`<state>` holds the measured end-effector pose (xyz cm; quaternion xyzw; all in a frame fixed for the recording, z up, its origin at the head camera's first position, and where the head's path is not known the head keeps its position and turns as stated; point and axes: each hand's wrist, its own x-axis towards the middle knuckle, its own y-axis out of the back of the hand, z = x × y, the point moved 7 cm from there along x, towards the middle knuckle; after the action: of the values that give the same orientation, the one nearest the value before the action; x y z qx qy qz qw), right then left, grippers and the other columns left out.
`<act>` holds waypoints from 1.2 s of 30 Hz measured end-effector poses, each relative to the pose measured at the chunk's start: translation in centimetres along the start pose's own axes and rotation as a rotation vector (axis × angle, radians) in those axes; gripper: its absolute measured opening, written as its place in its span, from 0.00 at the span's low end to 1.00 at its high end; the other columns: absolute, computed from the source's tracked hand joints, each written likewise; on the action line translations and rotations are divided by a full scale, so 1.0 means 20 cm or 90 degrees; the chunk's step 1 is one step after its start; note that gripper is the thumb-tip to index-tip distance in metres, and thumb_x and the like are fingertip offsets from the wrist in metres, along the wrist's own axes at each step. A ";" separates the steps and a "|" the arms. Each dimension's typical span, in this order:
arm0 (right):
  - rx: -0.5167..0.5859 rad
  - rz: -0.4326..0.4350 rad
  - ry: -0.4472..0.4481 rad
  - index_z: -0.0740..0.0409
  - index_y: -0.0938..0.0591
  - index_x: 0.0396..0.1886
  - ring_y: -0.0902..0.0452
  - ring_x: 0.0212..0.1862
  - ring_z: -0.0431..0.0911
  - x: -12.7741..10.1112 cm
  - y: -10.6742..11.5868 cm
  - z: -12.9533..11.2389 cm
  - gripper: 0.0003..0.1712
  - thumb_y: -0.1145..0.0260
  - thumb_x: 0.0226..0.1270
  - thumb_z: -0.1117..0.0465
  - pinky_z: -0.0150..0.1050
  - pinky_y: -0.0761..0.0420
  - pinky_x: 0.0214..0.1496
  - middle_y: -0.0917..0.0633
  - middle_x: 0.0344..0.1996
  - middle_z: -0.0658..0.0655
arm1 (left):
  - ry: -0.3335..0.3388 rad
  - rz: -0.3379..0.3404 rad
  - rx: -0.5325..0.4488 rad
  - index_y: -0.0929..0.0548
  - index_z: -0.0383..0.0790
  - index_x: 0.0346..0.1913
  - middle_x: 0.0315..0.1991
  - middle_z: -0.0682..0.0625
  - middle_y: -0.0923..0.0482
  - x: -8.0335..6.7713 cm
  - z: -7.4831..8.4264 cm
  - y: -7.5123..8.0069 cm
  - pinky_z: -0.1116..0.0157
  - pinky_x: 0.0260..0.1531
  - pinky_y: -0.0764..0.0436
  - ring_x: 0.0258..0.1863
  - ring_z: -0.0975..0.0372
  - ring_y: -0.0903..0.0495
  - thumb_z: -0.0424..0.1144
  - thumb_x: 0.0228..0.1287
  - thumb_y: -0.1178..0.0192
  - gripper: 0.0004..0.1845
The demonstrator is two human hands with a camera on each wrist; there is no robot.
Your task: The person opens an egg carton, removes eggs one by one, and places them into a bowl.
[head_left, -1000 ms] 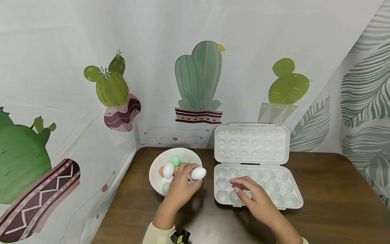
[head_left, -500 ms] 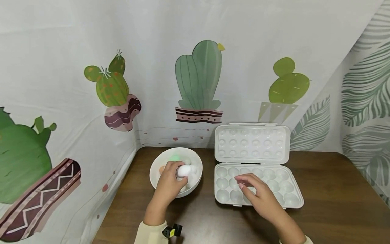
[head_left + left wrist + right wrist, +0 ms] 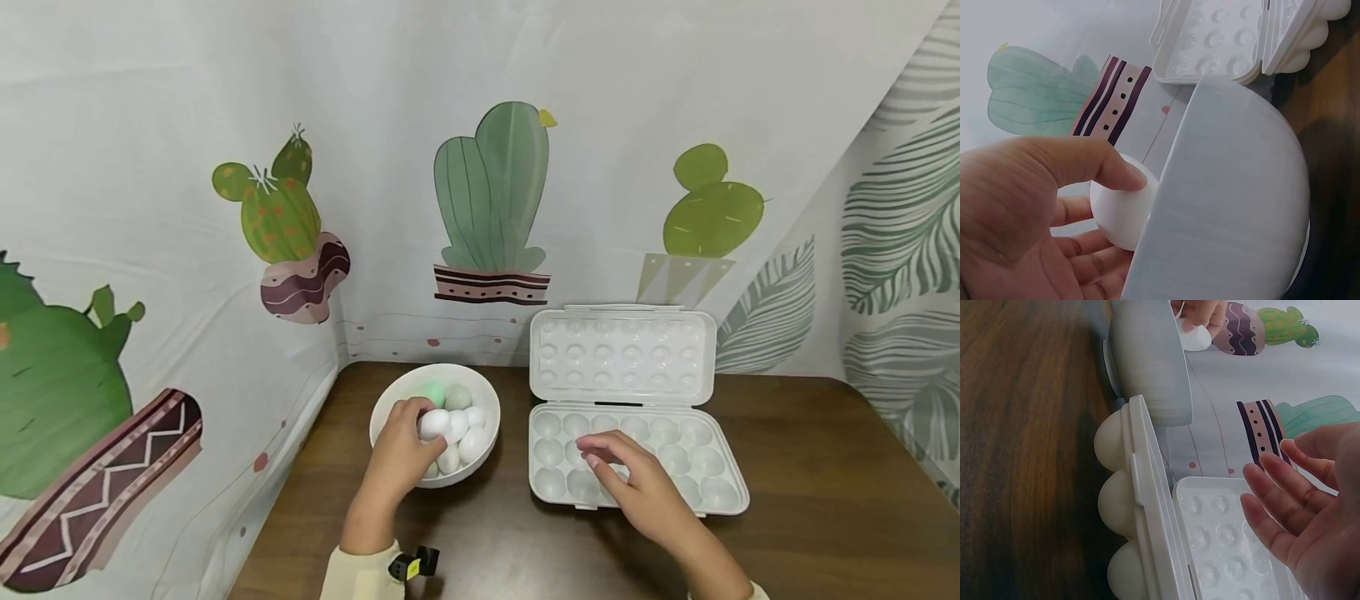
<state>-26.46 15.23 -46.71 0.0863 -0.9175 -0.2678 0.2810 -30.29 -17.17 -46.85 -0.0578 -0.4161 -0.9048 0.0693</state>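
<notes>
My left hand (image 3: 396, 454) pinches a white egg (image 3: 432, 425) between thumb and fingers over a white bowl (image 3: 401, 387). In the bowl lie several more white eggs (image 3: 472, 446), a green one (image 3: 434, 393) and a grey-green one (image 3: 458, 397). The left wrist view shows the thumb across the held egg (image 3: 1121, 209), just above the rim of the bowl (image 3: 1235, 187). My right hand (image 3: 637, 483) hovers over the near part of an open white egg carton (image 3: 558, 502), fingers loosely bent and holding nothing. It hides some of the carton's cups.
The carton's dimpled lid (image 3: 622, 392) leans back against a cactus-print cloth (image 3: 390, 208) behind the brown wooden table (image 3: 502, 542). Bowl and carton stand side by side with a narrow gap between them. A black strap device (image 3: 412, 565) sits at the left sleeve.
My left hand has carried the egg leftward from the bowl's right rim to over the bowl's middle-left. My right hand has shifted slightly right and down over the carton.
</notes>
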 end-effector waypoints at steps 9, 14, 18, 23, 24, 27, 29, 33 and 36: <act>-0.012 0.002 -0.007 0.41 0.17 0.54 0.17 0.49 0.37 0.00 0.00 0.01 0.17 0.37 0.73 0.65 0.32 0.18 0.53 0.15 0.47 0.39 | 0.012 -0.023 0.008 0.22 0.38 0.52 0.47 0.43 0.24 0.00 -0.02 0.00 0.54 0.51 0.22 0.46 0.53 0.22 0.34 0.51 0.34 0.22; -0.009 -0.005 -0.015 0.41 0.17 0.54 0.17 0.49 0.37 0.00 0.00 0.01 0.16 0.37 0.73 0.65 0.31 0.18 0.53 0.15 0.47 0.39 | 0.010 -0.028 0.028 0.21 0.36 0.49 0.44 0.42 0.23 -0.01 -0.03 0.01 0.54 0.49 0.23 0.46 0.52 0.23 0.33 0.48 0.33 0.21; -0.009 -0.007 -0.019 0.41 0.17 0.54 0.17 0.49 0.38 0.00 -0.01 0.02 0.15 0.37 0.73 0.64 0.32 0.18 0.52 0.15 0.47 0.39 | 0.015 -0.035 0.038 0.21 0.36 0.49 0.44 0.42 0.23 -0.01 -0.03 0.01 0.54 0.50 0.24 0.46 0.51 0.24 0.34 0.48 0.32 0.21; -0.005 -0.012 -0.021 0.41 0.17 0.54 0.17 0.49 0.37 -0.01 -0.01 0.02 0.15 0.37 0.74 0.64 0.31 0.18 0.52 0.15 0.46 0.39 | 0.019 -0.034 0.051 0.20 0.34 0.48 0.45 0.40 0.24 -0.01 -0.03 0.02 0.53 0.50 0.22 0.45 0.51 0.23 0.34 0.48 0.32 0.21; -0.004 -0.013 -0.021 0.41 0.18 0.54 0.17 0.49 0.37 -0.01 -0.01 0.02 0.15 0.37 0.74 0.64 0.31 0.18 0.52 0.15 0.46 0.39 | 0.019 -0.032 0.056 0.20 0.34 0.48 0.45 0.39 0.25 -0.01 -0.03 0.02 0.52 0.50 0.22 0.45 0.50 0.23 0.34 0.48 0.31 0.21; -0.004 -0.013 -0.020 0.40 0.18 0.54 0.17 0.48 0.36 -0.01 -0.02 0.02 0.16 0.38 0.74 0.64 0.31 0.19 0.51 0.15 0.46 0.39 | 0.011 -0.018 0.071 0.20 0.34 0.48 0.45 0.39 0.25 -0.01 -0.03 0.02 0.51 0.50 0.22 0.45 0.49 0.23 0.34 0.47 0.31 0.21; -0.007 -0.012 -0.017 0.40 0.18 0.54 0.17 0.48 0.36 -0.01 -0.02 0.02 0.16 0.38 0.74 0.64 0.31 0.19 0.51 0.15 0.46 0.38 | 0.008 -0.011 0.079 0.19 0.34 0.48 0.45 0.39 0.25 -0.01 -0.03 0.03 0.51 0.50 0.22 0.46 0.49 0.23 0.34 0.47 0.31 0.21; -0.008 -0.013 -0.015 0.40 0.18 0.54 0.17 0.48 0.36 0.00 -0.02 0.02 0.16 0.37 0.74 0.64 0.31 0.19 0.51 0.15 0.45 0.38 | 0.007 -0.004 0.088 0.18 0.33 0.48 0.45 0.39 0.24 -0.01 -0.04 0.03 0.50 0.51 0.22 0.47 0.48 0.23 0.33 0.47 0.31 0.21; -0.006 -0.017 -0.016 0.40 0.17 0.53 0.17 0.48 0.36 0.00 -0.03 0.01 0.15 0.37 0.74 0.64 0.32 0.18 0.52 0.15 0.45 0.38 | 0.009 -0.003 0.092 0.18 0.33 0.48 0.45 0.39 0.23 -0.02 -0.04 0.03 0.49 0.51 0.23 0.47 0.47 0.23 0.33 0.47 0.30 0.21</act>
<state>-26.56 14.94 -47.23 0.0936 -0.9184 -0.2771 0.2662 -29.93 -18.10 -47.02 -0.0454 -0.4799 -0.8730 0.0739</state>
